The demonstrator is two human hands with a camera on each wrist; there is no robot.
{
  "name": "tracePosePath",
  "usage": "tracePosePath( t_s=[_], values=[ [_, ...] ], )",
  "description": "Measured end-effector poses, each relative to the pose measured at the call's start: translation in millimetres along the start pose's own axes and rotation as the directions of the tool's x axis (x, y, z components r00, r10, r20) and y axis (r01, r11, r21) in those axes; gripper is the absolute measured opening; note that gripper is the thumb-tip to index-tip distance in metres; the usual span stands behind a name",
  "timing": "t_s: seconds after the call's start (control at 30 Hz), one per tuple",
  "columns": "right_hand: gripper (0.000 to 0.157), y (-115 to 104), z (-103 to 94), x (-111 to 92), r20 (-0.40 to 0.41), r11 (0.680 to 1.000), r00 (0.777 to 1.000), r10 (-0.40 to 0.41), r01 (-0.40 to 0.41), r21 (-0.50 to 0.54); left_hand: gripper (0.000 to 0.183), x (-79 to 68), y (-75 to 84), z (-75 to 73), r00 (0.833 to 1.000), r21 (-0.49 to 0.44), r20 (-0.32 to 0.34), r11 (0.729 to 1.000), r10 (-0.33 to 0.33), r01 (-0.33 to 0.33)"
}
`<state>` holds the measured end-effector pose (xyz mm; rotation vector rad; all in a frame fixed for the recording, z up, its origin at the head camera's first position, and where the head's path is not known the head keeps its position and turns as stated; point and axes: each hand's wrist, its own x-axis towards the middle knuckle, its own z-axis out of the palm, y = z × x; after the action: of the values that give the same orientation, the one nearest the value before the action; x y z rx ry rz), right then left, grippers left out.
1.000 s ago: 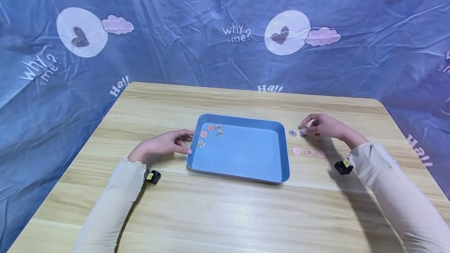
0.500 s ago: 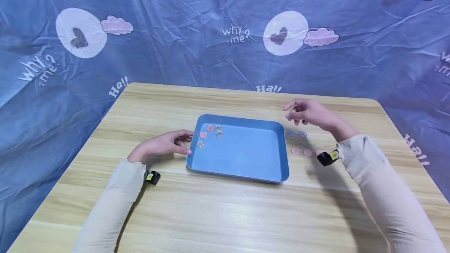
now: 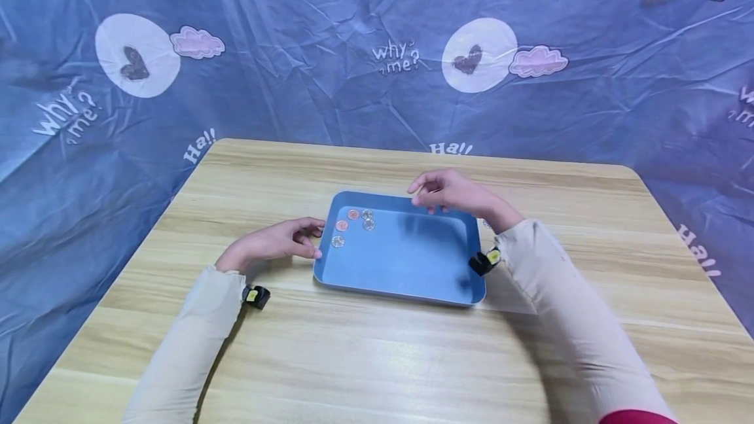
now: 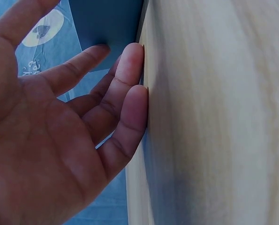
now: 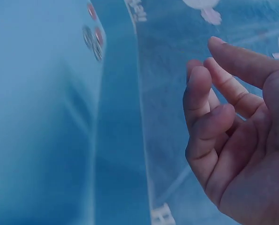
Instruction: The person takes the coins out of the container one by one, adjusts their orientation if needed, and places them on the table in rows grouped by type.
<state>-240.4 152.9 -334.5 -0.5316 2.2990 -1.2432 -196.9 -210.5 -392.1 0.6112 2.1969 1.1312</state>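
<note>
A shallow blue tray [image 3: 406,254] lies on the wooden table. Toward its left end sit several coins: a copper-coloured coin [image 3: 353,214] and a silver coin [image 3: 338,241] among them. My left hand [image 3: 273,241] is at the tray's left side, its thumb and fingers touching the outer wall without curling around it. Over the tray's far rim hovers my right hand [image 3: 453,192], fingers loosely bent. In the right wrist view the thumb and fingertips are apart, and nothing shows between them. Beyond the tray's right side, one silver coin [image 3: 486,223] peeks out beside the right wrist.
The right sleeve [image 3: 565,306] covers the table area where other coins lay. A small black camera [image 3: 484,262] on the right wrist overlaps the tray's right wall. Behind the table [image 3: 353,358] hangs a blue printed cloth [image 3: 330,84].
My right hand has let go of a silver coin on the table, lifted, and moved left over the tray. The left hand and tray stay put.
</note>
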Motion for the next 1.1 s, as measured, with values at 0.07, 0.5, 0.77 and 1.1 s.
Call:
tracePosePath(
  t_s=[0.07, 0.5, 0.77, 1.1],
  values=[
    [0.033, -5, 12.4, 9, 0.025, 1.000, 1.000, -0.006, 0.006, -0.008, 0.070, -0.2, 0.3, -0.1, 1.000, -0.003, 0.001, 1.000, -0.001, 0.001],
    [0.030, -21, 84.7, 54, 0.234, 0.995, 0.972, -0.034, 0.054, -0.082, 0.072, -0.9, 2.1, -1.2, 1.000, -0.015, 0.016, 1.000, -0.012, 0.012],
    [0.025, -20, 113.0, 70, 0.251, 0.987, 0.968, -0.013, 0.052, -0.153, 0.071, -0.8, 2.6, -0.9, 1.000, -0.029, 0.024, 1.000, -0.008, 0.009],
    [0.026, -19, 124.7, 73, 0.197, 0.977, 0.980, -0.010, 0.052, -0.208, 0.072, -1.8, 3.6, -0.8, 1.000, -0.027, 0.021, 0.999, -0.018, 0.019]
  ],
)
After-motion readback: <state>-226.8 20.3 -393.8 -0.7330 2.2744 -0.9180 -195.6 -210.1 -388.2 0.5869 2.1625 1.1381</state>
